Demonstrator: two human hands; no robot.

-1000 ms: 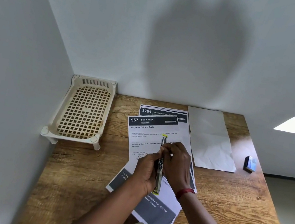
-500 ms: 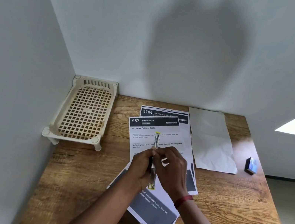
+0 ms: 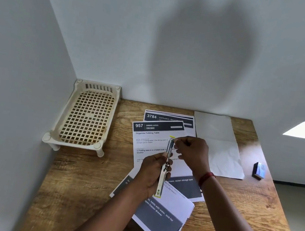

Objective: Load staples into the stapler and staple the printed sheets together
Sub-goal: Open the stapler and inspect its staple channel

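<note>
Above the scattered printed sheets [image 3: 155, 142] on the wooden surface [image 3: 252, 212], I have the stapler [image 3: 165, 168] lifted clear of the paper, lengthwise away from me. My left hand [image 3: 152, 173] is wrapped around its near half, fingers curled shut on the body. My right hand [image 3: 191, 154] has slid from the middle of the stapler up to its far tip, where thumb and forefinger are pinched together right beside the yellow-edged end; whether they grip a strip of staples or the stapler's own pusher is too small to tell. Half a second ago that hand covered the stapler's midsection, so I read this as working along the open magazine toward its front. That suggests loading is under way but not finished: the stapler looks opened out long and thin, not folded shut.

The sheets lie loosely fanned and overlapping beneath my hands, not squared up, so stapling is some way off. A blank crumpled sheet [image 3: 221, 147] sits to the right, a small blue box [image 3: 259, 170], possibly the staples, lies well apart near the right edge, and a cream slotted tray [image 3: 87, 116] stands in the left corner.
</note>
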